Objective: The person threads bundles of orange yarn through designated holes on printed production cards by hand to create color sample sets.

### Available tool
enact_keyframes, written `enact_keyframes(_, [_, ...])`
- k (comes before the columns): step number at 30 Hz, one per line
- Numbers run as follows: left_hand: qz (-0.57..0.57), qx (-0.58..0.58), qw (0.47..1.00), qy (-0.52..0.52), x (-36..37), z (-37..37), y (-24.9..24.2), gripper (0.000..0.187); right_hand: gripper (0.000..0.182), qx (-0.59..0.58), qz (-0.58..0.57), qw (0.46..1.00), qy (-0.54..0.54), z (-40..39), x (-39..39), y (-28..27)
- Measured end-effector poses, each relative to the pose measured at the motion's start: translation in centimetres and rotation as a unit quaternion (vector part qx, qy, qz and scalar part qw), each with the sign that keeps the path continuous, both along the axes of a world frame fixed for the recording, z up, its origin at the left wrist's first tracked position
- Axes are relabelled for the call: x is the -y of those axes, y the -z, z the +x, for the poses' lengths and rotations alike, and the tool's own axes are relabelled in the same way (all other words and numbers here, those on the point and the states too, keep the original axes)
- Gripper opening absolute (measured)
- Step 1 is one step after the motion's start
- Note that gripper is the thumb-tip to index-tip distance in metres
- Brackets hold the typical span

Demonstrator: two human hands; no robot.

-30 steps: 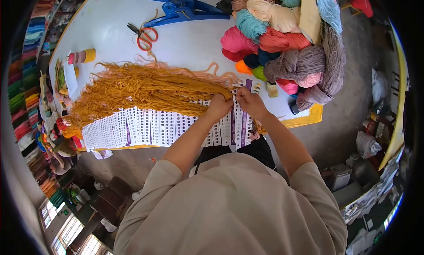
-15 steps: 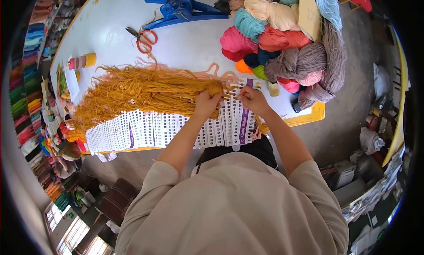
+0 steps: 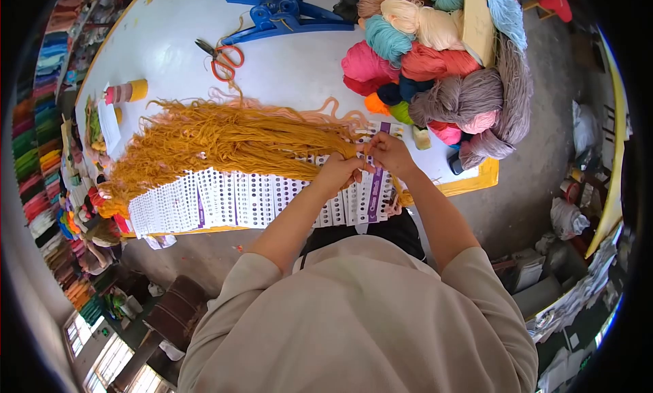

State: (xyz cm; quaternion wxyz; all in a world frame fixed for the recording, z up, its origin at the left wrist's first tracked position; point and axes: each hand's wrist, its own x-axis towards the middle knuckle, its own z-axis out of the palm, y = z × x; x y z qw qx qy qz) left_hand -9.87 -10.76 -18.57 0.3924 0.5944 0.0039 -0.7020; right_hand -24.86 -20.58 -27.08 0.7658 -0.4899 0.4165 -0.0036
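A long bundle of mustard-yellow yarn (image 3: 231, 138) lies across rows of white punched cards (image 3: 255, 196), some with purple strips. My left hand (image 3: 342, 173) is closed in a pinch over the cards near the bundle's right end; what its fingertips hold is too small to make out. Close beside it, my right hand (image 3: 390, 155) pinches at the yarn's right end, above a purple-striped card. The fingertips of both hands nearly meet.
Red-handled scissors (image 3: 224, 61) lie behind the yarn, near a blue plastic frame (image 3: 286, 19). Colourful yarn skeins (image 3: 439, 63) are piled at the back right. Thread spools (image 3: 127, 92) stand at the left. The table's yellow edge (image 3: 469, 182) runs along the front.
My left hand has left the yarn bundle's end and moved right and slightly towards me, up to my right hand. The right hand stays in nearly the same place.
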Motion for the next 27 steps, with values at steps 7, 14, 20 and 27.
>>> enact_keyframes(7, [-0.066, 0.133, 0.968, 0.204, 1.0, -0.8, 3.4, 0.027, 0.015, 0.009, 0.012, 1.000, 0.005, 0.1, 0.5, -0.8])
enact_keyframes(14, [-0.057, 0.362, 0.909, 0.198, -2.0, 2.6, 5.1, 0.019, 0.016, -0.026, 0.001, 0.999, 0.029, 0.2, 0.3, -0.5])
enact_keyframes(20, [-0.026, -0.009, 0.981, -0.190, -5.3, 13.0, -4.8, 0.018, 0.016, -0.055, -0.039, 0.997, 0.029, 0.6, 0.1, -0.3])
enact_keyframes(27, [-0.049, 0.112, 0.961, -0.248, -6.5, 14.7, -9.1, 0.025, 0.015, -0.068, -0.079, 0.995, 0.002, 1.8, -0.4, -0.4])
